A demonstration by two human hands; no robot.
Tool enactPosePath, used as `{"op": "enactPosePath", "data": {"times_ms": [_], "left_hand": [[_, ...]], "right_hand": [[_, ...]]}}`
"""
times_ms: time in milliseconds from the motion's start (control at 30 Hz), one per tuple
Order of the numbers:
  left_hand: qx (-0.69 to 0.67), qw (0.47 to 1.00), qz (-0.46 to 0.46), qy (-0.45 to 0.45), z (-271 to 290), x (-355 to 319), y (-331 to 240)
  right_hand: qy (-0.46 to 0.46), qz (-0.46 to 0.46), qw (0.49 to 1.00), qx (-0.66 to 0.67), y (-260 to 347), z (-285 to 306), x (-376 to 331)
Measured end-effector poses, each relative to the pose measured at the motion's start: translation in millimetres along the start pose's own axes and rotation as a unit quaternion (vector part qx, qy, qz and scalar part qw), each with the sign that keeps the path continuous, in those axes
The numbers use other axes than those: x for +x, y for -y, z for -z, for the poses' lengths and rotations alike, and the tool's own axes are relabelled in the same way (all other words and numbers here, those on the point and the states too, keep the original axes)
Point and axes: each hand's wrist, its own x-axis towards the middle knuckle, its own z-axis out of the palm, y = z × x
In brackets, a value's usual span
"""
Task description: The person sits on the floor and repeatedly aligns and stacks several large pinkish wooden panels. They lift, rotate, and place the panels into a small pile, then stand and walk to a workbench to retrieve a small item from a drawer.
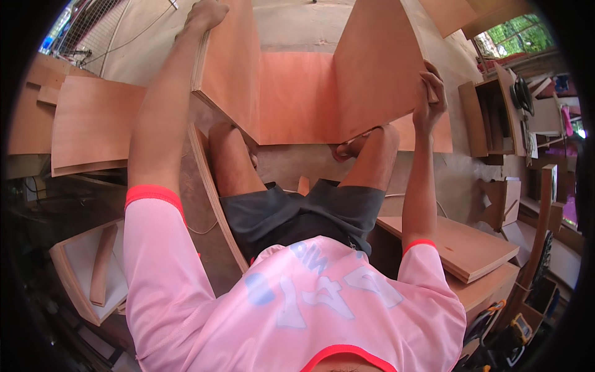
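In front of my knees stands a U-shaped assembly of reddish-brown plywood: a left panel (230, 65), a right panel (381, 71) and a middle panel (297, 99) between them. The two side panels rise toward me and lean outward. My left hand (207, 15) is closed over the far upper corner of the left panel, its fingertips partly hidden. On the other side, my right hand (432, 93) grips the outer edge of the right panel with curled fingers. The side panels' lower edges rest near my knees. Both hands are far apart.
Another plywood sheet (99, 121) lies at the left, above an open box (90, 270) with a wood strip inside. Near my right hip are stacked boards (455, 245). An open wooden cabinet (493, 115) stands farther right. Tools (514, 332) lie at the lower right.
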Motion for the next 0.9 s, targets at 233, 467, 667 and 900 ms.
{"op": "enactPosePath", "data": {"times_ms": [233, 467, 667, 900], "left_hand": [[-0.020, 0.994, 0.045, 0.094, 22, 2, -12], [-0.034, 0.991, 0.048, 0.118, 20, -13, -20], [0.015, 0.977, 0.119, 0.178, 51, -63, -63], [0.071, 0.965, 0.151, 0.201, 89, -134, -104]], "right_hand": [[-0.007, -0.022, 0.999, -0.029, 2, 6, 1], [0.039, -0.031, 0.998, -0.034, 11, 14, 4], [0.053, -0.034, 0.998, -0.029, 14, 15, 6], [0.033, -0.045, 0.998, -0.018, 13, 15, 3]]}}
